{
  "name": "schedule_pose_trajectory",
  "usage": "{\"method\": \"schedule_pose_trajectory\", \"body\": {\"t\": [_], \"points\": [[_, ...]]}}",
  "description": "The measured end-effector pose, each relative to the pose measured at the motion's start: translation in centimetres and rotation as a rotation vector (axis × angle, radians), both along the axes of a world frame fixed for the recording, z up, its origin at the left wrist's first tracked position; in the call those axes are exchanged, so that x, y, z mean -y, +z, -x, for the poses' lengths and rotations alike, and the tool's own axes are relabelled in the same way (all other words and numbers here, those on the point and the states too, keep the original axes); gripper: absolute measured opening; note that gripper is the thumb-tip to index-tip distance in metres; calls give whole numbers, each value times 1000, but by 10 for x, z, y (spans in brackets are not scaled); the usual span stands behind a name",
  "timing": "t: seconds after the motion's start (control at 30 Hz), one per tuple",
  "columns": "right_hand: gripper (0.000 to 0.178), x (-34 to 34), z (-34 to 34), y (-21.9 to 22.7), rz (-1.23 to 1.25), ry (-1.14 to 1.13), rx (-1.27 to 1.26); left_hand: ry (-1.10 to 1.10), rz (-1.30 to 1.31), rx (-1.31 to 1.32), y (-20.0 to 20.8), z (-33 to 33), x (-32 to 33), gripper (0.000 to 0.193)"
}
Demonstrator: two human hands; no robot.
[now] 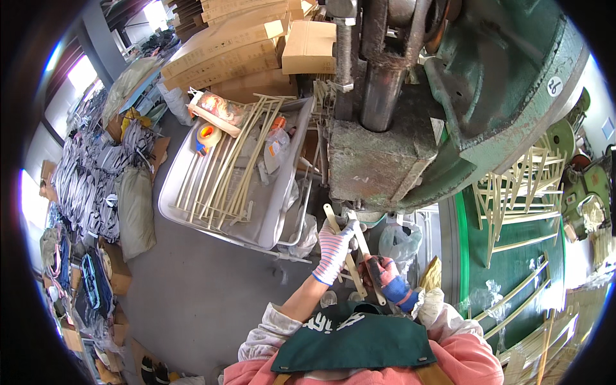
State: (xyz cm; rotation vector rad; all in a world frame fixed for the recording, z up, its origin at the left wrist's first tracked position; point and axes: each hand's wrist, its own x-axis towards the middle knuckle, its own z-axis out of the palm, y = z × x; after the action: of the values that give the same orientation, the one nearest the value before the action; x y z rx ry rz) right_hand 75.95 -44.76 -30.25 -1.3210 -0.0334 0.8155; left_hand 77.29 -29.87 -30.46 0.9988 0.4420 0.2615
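A green machine [491, 96] is filling the upper right, and its dark metal block [378, 160] is hanging just beyond the person's hands. To the right, a green bench [513, 260] is running alongside, and a cluster of cream frames [520, 186] is standing on its farther part. At the far end, cardboard boxes [234, 58] are lying stacked, while grey bundles [90, 179] are heaping up along the left side. Between the bundles and the machine, a white bin [266, 234] is resting at a slant, and thin cream racks [215, 186] are lying in it, some leaning on its far rim. Nearest the person, a dark green apron bib [359, 340] is covering the chest. The left hand [333, 250], in a white glove with coloured stripes, is curling around the first strip [352, 268], a pale flat bar slanting down toward the apron. The right hand [387, 276], in a pink and blue glove, is gripping the second strip [362, 242] near its lower part; that strip is slanting close beside the first, and both are lying below the metal block. At the bin's far left, a printed packet [217, 112] is lying over the racks, and a yellow tape roll [208, 134] is sitting just nearer.
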Motion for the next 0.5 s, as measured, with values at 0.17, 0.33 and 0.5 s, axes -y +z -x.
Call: {"method": "schedule_pose_trajectory", "body": {"t": [0.17,0.33,0.5], "points": [[33,-2,-12,-11,18,-47,48,-6,37,-15,-9,-3,-4,12],[33,-1,-27,-17,-16,177,-37,-31,7,-93,-9,0,-9,14],[25,3,-118,-49,148,123,334,-86,-54,-149,1,0,-17,19]]}}
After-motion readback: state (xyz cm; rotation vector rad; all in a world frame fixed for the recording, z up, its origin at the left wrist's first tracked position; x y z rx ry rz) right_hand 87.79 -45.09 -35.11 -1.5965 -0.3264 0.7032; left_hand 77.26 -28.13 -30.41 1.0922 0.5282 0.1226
